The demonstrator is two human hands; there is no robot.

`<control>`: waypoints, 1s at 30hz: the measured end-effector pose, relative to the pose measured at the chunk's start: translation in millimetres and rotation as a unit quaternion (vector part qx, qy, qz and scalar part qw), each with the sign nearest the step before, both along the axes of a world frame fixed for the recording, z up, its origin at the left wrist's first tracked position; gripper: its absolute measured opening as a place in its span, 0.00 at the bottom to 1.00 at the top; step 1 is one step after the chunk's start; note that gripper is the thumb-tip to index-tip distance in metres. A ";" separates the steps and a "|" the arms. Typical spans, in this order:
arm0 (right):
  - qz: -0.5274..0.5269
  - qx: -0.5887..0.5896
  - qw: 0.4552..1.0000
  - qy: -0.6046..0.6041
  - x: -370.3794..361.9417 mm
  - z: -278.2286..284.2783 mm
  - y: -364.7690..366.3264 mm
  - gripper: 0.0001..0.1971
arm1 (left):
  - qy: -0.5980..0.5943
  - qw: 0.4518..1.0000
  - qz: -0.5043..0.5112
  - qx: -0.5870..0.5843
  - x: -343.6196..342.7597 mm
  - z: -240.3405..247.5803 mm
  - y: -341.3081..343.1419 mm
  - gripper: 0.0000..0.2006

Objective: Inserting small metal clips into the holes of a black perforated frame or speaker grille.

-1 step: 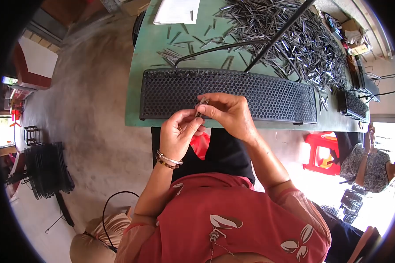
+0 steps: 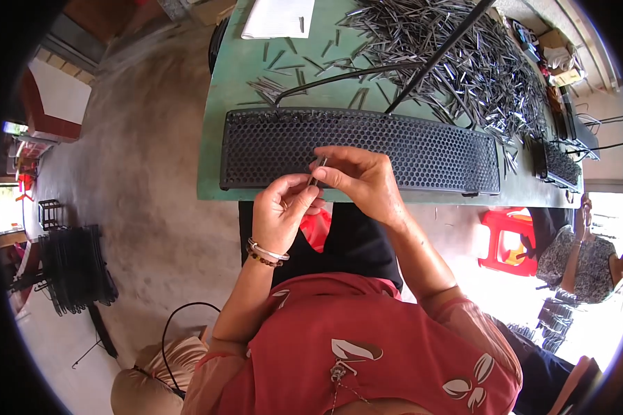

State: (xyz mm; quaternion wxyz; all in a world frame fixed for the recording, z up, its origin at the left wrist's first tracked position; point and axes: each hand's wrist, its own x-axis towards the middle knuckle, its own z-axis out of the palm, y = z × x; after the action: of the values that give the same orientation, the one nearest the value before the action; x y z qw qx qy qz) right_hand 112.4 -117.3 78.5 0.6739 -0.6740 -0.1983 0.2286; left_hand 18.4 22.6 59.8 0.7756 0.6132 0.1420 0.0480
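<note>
My left hand (image 2: pixel 284 207) is closed, thumb and forefinger pinching the lower end of a thin dark metal strip (image 2: pixel 318 174). My right hand (image 2: pixel 363 178) grips the strip's upper end between thumb and fingers. The strip tilts slightly, and my fingertips hide part of it. Just beyond and beneath my hands, a long black perforated metal rack (image 2: pixel 422 159) full of round holes lies along the near table edge. Small pieces stand in some holes of its far row. Many similar strips (image 2: pixel 457 62) are heaped behind the rack, with several scattered loose to the left.
The green table (image 2: pixel 218 145) carries a white sheet of paper (image 2: pixel 277 19) at its far left. A black bent rod (image 2: pixel 436 55) crosses above the heap. At right are a red plastic stool (image 2: pixel 491 242) and another person (image 2: pixel 588 266). Black hangers (image 2: pixel 76 266) hang at left.
Both hands stay almost in place. My right fingertips have shifted slightly, and the strip between them shows more plainly.
</note>
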 end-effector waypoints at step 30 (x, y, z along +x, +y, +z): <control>-0.073 0.047 0.994 0.070 -11.2 -19.3 -16.1 0.11 | 0.042 0.993 0.022 -0.110 1.4 -5.3 -24.9 0.11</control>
State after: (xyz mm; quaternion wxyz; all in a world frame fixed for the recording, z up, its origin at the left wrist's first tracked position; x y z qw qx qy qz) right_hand 101.2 -133.5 59.2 0.7319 -0.6367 -0.1117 0.2155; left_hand 19.8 -2.4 54.5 0.8305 0.5220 0.1929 0.0234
